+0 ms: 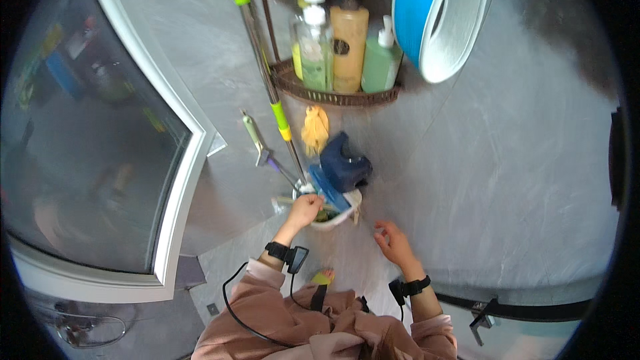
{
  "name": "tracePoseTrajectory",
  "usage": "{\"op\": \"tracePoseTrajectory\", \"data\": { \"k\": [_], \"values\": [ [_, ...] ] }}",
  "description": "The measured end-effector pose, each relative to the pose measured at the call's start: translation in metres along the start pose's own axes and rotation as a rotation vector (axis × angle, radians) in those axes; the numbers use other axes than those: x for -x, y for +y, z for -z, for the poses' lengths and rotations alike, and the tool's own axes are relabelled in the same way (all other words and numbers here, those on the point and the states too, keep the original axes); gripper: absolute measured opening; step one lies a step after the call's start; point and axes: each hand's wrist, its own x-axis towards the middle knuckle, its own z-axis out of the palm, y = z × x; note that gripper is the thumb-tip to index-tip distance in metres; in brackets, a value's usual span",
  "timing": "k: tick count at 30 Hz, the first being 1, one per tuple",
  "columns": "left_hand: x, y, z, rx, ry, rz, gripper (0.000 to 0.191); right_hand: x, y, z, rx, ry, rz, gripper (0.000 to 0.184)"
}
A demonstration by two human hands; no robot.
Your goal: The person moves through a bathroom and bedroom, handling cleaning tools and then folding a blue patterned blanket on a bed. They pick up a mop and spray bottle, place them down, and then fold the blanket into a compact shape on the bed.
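Note:
My left hand [306, 211] is over the rim of a white bucket [330, 225], its fingers bent together near a blue plastic item [327, 187]; whether it grips anything is unclear. Rising from the bucket is a mop-like pole [262, 67] with green grips. To the right of the bucket, my right hand [394, 245] hangs in the air, fingers apart and holding nothing. A dark blue plastic object [346, 164] stands behind the bucket. Yellow rubber gloves [315, 130] are behind that, and a green-handled brush or scraper [254, 135] leans at the left.
A brown corner shelf [335, 96] holds several pump bottles [349, 47]. A blue and white rolled or folded item [452, 25] hangs at the upper right. A white-framed glass pane or mirror [170, 240] stands at the left. At the lower right is a metal door handle [481, 321].

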Motion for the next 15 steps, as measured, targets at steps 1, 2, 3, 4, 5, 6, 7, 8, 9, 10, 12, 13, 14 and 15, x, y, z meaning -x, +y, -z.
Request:
{"op": "tracePoseTrajectory", "data": {
  "k": [1, 2, 3, 4, 5, 6, 7, 8, 9, 10, 12, 13, 14, 15],
  "values": [
    [0.004, 0.008, 0.007, 0.003, 0.049, -0.043, 0.043, -0.006, -0.005, 0.005, -0.005, 0.031, 0.064, 0.031],
    [0.008, 0.014, 0.013, -0.001, 0.087, -0.067, 0.043, -0.01, -0.01, 0.01, -0.007, 0.042, 0.09, 0.031],
    [0.012, 0.017, 0.018, -0.007, 0.106, -0.074, 0.043, -0.013, -0.015, 0.015, -0.022, 0.046, 0.112, 0.031],
    [0.014, 0.018, 0.022, -0.021, 0.142, -0.046, 0.04, -0.016, -0.018, 0.018, -0.016, 0.034, 0.102, 0.032],
    [0.017, 0.016, 0.024, 0.027, 0.169, -0.072, 0.038, -0.018, -0.021, 0.019, -0.016, 0.04, 0.119, 0.032],
    [0.019, 0.01, 0.024, 0.077, 0.198, -0.092, 0.037, -0.02, -0.022, 0.019, -0.016, 0.043, 0.129, 0.033],
    [0.021, 0.002, 0.024, 0.129, 0.198, -0.07, 0.035, -0.021, -0.02, 0.016, -0.013, 0.035, 0.117, 0.034],
    [0.024, -0.01, 0.025, 0.075, 0.217, -0.07, 0.031, -0.022, -0.017, 0.011, -0.041, 0.033, 0.105, 0.034],
    [0.024, -0.022, 0.023, 0.157, 0.198, 0.012, 0.031, -0.024, -0.012, 0.005, -0.067, 0.016, 0.063, 0.035],
    [0.029, -0.038, 0.02, 0.157, 0.278, -0.099, 0.031, -0.024, -0.006, -0.005, -0.096, -0.034, -0.041, 0.036],
    [0.032, -0.07, 0.016, 0.143, 0.341, -0.069, 0.032, -0.027, 0.012, -0.026, -0.015, -0.073, -0.063, 0.037],
    [0.036, -0.087, 0.013, 0.149, 0.343, 0.018, 0.032, -0.029, 0.023, -0.037, -0.04, -0.116, -0.084, 0.037],
    [0.04, -0.103, 0.008, 0.231, 0.337, 0.054, 0.031, -0.032, 0.034, -0.05, -0.043, -0.171, -0.157, 0.037],
    [0.046, -0.119, 0.002, 0.342, 0.322, 0.123, 0.03, -0.031, 0.044, -0.064, -0.004, -0.168, -0.082, 0.037]
  ]
}}
